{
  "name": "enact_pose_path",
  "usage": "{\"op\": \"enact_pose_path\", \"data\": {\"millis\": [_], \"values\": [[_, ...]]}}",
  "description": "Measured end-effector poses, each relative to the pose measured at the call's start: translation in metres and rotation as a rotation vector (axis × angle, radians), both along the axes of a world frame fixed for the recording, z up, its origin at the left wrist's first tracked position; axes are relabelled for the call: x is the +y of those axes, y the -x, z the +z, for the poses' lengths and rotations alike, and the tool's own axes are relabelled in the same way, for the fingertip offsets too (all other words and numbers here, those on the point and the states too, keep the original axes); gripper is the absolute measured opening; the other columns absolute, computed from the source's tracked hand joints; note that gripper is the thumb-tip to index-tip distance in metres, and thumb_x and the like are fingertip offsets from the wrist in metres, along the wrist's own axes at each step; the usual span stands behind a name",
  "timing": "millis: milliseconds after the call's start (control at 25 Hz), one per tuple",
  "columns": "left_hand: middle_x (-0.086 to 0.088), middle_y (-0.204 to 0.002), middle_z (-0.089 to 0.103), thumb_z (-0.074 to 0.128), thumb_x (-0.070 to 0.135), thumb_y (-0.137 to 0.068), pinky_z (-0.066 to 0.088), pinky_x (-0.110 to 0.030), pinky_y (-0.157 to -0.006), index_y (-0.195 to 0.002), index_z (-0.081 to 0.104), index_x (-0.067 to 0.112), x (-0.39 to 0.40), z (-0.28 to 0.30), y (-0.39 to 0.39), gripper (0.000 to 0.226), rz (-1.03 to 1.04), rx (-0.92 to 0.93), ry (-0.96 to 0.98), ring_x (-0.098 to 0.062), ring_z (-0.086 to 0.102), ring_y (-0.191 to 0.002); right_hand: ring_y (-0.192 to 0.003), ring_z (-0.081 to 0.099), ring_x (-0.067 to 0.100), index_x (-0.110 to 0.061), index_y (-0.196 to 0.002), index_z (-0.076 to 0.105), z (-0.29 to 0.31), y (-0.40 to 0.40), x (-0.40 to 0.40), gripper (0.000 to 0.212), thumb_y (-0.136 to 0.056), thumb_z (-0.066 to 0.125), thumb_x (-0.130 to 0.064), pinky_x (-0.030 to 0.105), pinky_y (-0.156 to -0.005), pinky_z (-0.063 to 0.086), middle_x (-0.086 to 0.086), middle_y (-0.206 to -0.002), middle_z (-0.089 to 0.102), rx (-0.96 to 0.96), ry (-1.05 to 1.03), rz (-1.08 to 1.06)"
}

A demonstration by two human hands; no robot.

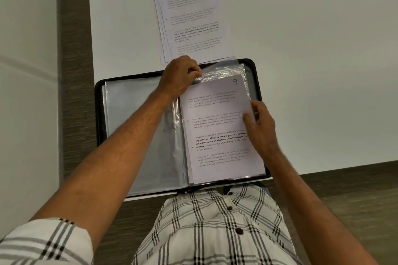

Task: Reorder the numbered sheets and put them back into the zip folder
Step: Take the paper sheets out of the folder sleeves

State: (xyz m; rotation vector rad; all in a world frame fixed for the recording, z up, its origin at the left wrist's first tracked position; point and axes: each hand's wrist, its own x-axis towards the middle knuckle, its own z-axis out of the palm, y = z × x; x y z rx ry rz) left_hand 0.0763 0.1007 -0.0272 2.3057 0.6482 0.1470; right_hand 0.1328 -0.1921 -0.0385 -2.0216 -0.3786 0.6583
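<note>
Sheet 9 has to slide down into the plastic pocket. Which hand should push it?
Probably the right hand: it already pinches sheet 9 at its right edge. The left hand is busy gripping the plastic sleeve top, holding it open.

1. Zip folder (100,114) lies open on the white table (301,71), clear sleeves showing.
2. Left hand (178,77) pinches the top edge of a plastic sleeve (224,72).
3. Just below that pinch, sheet 9 (217,127); right hand (261,122) grips its right edge, thumb on top.
4. Beyond the left-hand pinch, a loose stack topped by sheet 10 (189,21).
</note>
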Motion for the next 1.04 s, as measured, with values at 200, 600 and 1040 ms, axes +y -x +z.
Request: {"op": "enact_pose_path", "data": {"millis": [200, 600, 1040], "values": [[0.005, -0.090, 0.073, 0.067, 0.018, -0.092, 0.056, -0.035, -0.079, -0.089, 0.073, 0.019, -0.005, 0.006, -0.002, 0.007, -0.029, 0.043, -0.068, -0.012, 0.067, -0.084, -0.087, 0.064, -0.016, -0.015, -0.130, 0.057, 0.006, -0.017, 0.015, 0.022, -0.109, 0.056, -0.022, 0.006, -0.067, 0.051, -0.011, -0.111, 0.065, 0.052, -0.003, 0.026], [0.005, -0.080, 0.076, 0.052, 0.039, -0.103, 0.059, -0.032, -0.074, -0.086, 0.075, 0.018, 0.010, 0.017, -0.009, 0.035, -0.010, 0.214, 0.183, -0.009, 0.071, -0.068, -0.081, 0.071, 0.004, -0.014, -0.113, 0.065, -0.004, -0.018, 0.019, 0.021, -0.112, 0.050, -0.028, 0.018, -0.067, 0.055, -0.001, -0.100, 0.072, 0.128, -0.092, -0.015], [0.009, -0.092, 0.073, 0.079, 0.016, -0.086, 0.047, -0.022, -0.075, -0.096, 0.078, 0.019, 0.011, 0.009, -0.027, 0.011, -0.302, 0.424, 0.224, 0.000, 0.064, -0.081, -0.086, 0.074, 0.013, -0.017, -0.115, 0.068, -0.002, -0.013, 0.022, 0.019, -0.111, 0.051, -0.024, 0.024, -0.071, 0.059, -0.002, -0.105, 0.074, 0.135, -0.161, -0.015]]}}
